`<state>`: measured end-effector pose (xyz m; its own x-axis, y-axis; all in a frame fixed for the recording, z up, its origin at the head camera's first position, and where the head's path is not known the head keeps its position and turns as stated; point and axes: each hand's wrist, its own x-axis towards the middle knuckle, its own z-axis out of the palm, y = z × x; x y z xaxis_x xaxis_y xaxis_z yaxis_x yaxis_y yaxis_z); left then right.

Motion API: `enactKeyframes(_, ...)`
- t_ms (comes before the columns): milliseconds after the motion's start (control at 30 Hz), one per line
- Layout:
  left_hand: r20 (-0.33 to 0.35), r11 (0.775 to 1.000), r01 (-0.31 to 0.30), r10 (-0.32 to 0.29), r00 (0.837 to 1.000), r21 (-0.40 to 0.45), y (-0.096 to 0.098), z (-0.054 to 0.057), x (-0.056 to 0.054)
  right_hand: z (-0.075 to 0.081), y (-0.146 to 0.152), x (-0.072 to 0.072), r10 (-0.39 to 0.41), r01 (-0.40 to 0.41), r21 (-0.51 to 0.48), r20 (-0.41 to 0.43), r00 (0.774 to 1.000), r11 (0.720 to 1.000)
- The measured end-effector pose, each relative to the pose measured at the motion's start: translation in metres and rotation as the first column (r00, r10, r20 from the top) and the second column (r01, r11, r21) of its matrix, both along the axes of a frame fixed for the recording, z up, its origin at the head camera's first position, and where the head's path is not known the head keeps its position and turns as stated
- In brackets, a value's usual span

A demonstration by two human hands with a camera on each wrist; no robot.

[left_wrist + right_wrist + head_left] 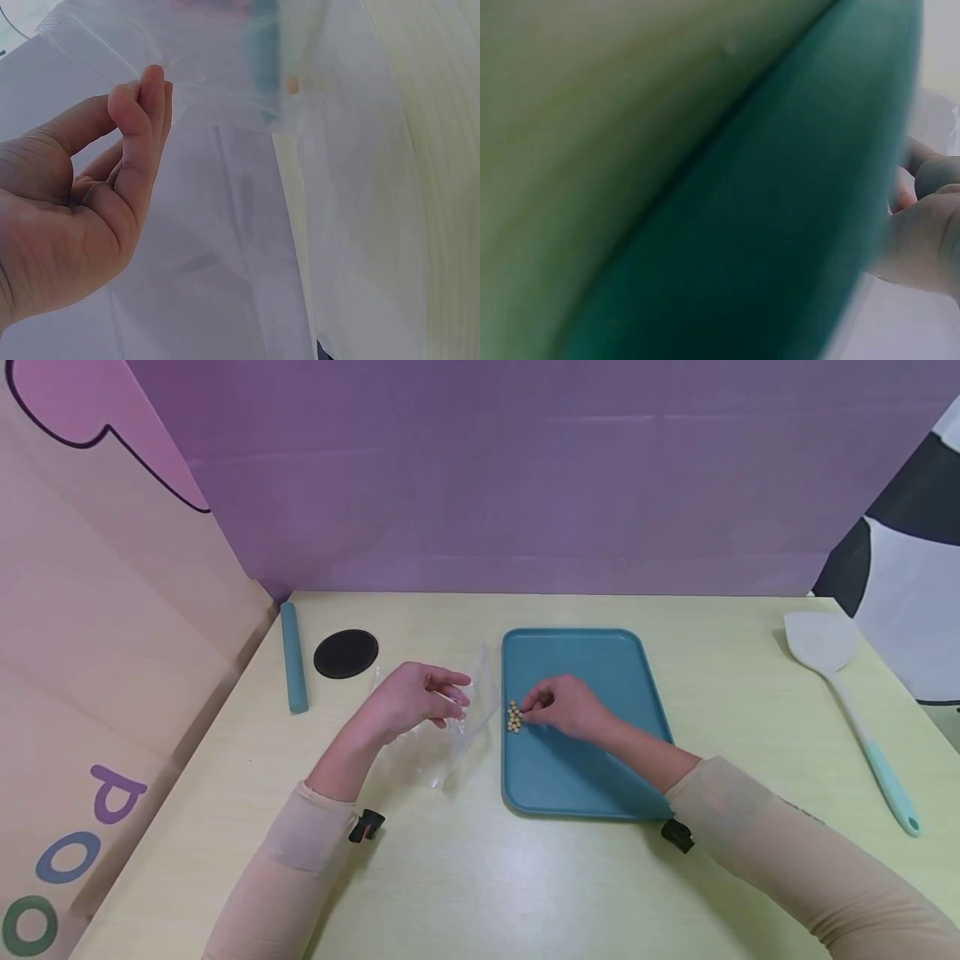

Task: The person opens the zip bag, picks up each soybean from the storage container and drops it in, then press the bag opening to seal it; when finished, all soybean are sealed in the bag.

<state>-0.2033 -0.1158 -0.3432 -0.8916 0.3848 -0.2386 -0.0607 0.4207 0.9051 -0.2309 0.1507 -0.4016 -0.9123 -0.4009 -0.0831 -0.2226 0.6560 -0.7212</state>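
Note:
Between thumb and fingers, my left hand (420,697) pinches a clear plastic bag (476,727), which hangs beside the tray's left edge. In the left wrist view the same hand (97,180) holds the bag (202,67) by its edge, and one bean (292,85) shows through the plastic. A small cluster of pale yellow beans (513,717), like soybeans, lies at the left side of a blue tray (585,652). My right hand (566,706) reaches over the tray, curled fingertips at the cluster; whether a bean is between them is too small to tell.
A black round disc (346,654) and a blue rod (294,658) lie at the table's back left. On the right lies a white spatula (847,693) with a mint handle. Purple and patterned panels stand around the table (525,885).

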Motion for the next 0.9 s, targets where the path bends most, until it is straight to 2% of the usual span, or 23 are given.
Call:
enactKeyframes(400,0.008,1.0,-0.003,0.003,1.0,0.002,0.0012,-0.0005,-0.0002,-0.0027,-0.0003,0.0003,-0.014,0.015,0.051,-0.021,1.0,0.999)
enactKeyframes(633,0.002,1.0,-0.003,0.003,1.0,0.005,0.0006,-0.0001,0.0002,-0.0011,0.0003,0.001,0.014,-0.011,0.063,-0.048,0.999,0.998)
enactKeyframes(900,0.004,1.0,-0.001,0.001,1.0,0.001,0.0005,0.0001,0.0,0.0022,0.0036,-0.0007,0.003,-0.002,0.045,-0.022,1.0,0.999)
